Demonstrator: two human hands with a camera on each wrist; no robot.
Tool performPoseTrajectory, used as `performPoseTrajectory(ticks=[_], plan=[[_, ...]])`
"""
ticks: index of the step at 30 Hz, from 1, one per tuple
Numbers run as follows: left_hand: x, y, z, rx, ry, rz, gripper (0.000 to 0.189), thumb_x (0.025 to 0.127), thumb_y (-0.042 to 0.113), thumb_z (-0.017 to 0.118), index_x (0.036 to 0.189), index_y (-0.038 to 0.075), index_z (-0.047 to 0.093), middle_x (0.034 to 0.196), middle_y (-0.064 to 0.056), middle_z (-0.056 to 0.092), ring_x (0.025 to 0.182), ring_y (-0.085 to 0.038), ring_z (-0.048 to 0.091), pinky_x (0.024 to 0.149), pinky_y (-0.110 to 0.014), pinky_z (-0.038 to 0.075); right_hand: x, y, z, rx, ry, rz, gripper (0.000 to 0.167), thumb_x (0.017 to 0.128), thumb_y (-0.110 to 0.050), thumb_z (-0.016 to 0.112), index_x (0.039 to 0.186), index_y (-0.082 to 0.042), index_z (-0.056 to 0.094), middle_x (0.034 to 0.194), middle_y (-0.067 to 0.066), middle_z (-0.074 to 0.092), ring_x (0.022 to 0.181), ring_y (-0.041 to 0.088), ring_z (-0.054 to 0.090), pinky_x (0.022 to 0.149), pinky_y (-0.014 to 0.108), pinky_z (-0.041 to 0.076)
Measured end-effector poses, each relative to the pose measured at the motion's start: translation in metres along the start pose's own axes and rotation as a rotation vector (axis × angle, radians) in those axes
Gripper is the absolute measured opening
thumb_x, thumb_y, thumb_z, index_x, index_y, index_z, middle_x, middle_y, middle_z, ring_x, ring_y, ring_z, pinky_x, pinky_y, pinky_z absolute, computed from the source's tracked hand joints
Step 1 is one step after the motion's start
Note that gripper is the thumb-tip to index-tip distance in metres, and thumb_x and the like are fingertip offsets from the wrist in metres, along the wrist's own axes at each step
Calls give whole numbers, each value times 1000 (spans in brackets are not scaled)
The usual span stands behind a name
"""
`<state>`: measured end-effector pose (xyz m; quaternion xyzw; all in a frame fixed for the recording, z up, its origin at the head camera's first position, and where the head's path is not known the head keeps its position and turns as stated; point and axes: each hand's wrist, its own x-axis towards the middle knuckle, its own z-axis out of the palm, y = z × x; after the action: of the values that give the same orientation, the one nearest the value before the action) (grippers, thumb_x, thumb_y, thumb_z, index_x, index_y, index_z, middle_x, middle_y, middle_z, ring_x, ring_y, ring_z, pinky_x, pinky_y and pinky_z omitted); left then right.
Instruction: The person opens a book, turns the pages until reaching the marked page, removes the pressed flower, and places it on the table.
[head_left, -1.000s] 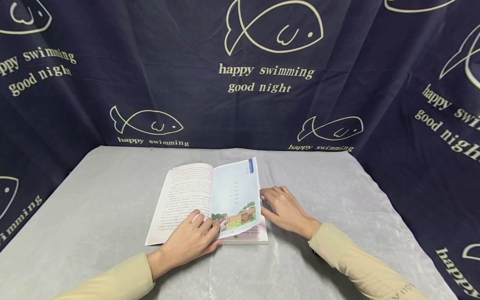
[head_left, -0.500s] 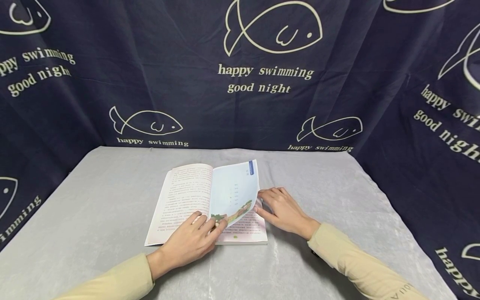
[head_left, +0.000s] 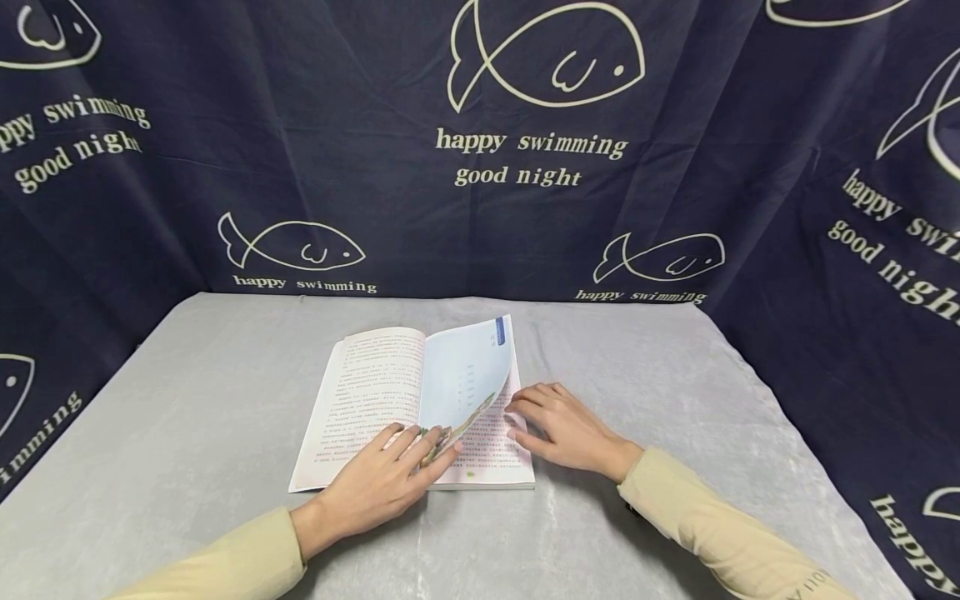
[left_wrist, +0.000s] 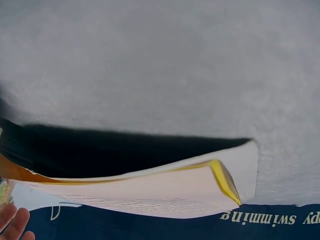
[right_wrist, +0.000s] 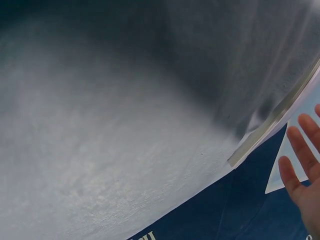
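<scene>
The open paperback book with white, pink-tinged printed pages (head_left: 371,392) lies near the middle of the grey cloth-covered table (head_left: 225,392). The bare left hand (head_left: 375,483) lies over its lower part near the gutter, the grip unclenched, fingers extended against the lower end of a curled pale-blue paper leaf with a dark-blue tab (head_left: 457,358). The bare right hand (head_left: 566,429) has a released grip, its fingers apart at the book's right edge; whether the fingertips touch the page is hard to tell. The leaf stands raised over the right page, its outer edge bowed. In the left wrist view, a narrow yellow strip (left_wrist: 224,180) follows the book's outer edge, just inside a white border. Pale-beige fabric sleeves (head_left: 225,558) enter from the near side. Grey cloth stretches beyond the book to both sides and back to a navy fabric curtain with white fish outlines (head_left: 375,92).
</scene>
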<state>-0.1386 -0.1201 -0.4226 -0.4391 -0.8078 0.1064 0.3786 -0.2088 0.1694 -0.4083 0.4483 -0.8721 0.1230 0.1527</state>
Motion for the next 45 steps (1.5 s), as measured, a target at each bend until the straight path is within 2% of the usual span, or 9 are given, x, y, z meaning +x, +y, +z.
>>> performPoseTrajectory(ticks=[5, 9, 16, 22, 31, 38, 45], plan=[[0, 0, -1, 23, 0, 4, 42, 92, 20, 24, 129, 18, 43, 117, -5, 57, 94, -22, 58, 84, -36, 46, -1, -1, 1, 12, -11, -62, 27, 83, -32, 60, 103, -14, 64, 104, -1, 60, 101, 15, 54, 89, 34, 41], [0, -1, -2, 26, 9, 8, 42, 92, 19, 24, 129, 18, 45, 116, -5, 57, 94, -22, 58, 84, -37, 46, -2, -3, 0, 20, -42, -71, 29, 83, -35, 61, 103, -14, 64, 105, -2, 60, 100, 14, 53, 89, 34, 41], [-1, -2, -1, 26, 20, 3, 44, 89, 17, 24, 128, 18, 46, 113, -5, 57, 93, -23, 57, 82, -37, 46, -4, -6, -1, 25, -100, -53, 40, 81, -48, 60, 106, -16, 62, 108, -3, 59, 102, 13, 51, 90, 34, 40], [-1, -1, -1, 30, 11, -9, 45, 85, 18, 29, 125, 14, 49, 113, -6, 56, 94, -24, 56, 82, -38, 46, -5, -8, -1, 14, -133, -47, 53, 77, -60, 57, 107, -17, 61, 109, -4, 57, 101, 13, 50, 89, 35, 40], [-2, 0, -3, 5, 12, -61, 43, 91, 20, 24, 119, 9, 54, 107, -7, 58, 91, -27, 57, 80, -40, 48, -5, -10, -1, -25, -138, -58, 66, 71, -71, 53, 105, -15, 61, 109, -3, 57, 99, 14, 50, 86, 35, 40], [-1, 0, -4, -22, 69, -101, 39, 89, 20, 32, 115, 8, 57, 96, -7, 58, 85, -28, 56, 80, -41, 46, -5, -10, -3, -42, -141, -67, 66, 69, -72, 56, 105, -17, 61, 109, -4, 56, 98, 14, 49, 85, 33, 40], [-1, -1, -4, 6, 100, -96, 38, 89, 19, 33, 114, 9, 58, 97, -7, 58, 87, -27, 56, 80, -41, 46, -5, -10, -3, -61, -146, -79, 65, 67, -70, 59, 106, -18, 61, 109, -4, 56, 98, 14, 49, 85, 33, 39]])
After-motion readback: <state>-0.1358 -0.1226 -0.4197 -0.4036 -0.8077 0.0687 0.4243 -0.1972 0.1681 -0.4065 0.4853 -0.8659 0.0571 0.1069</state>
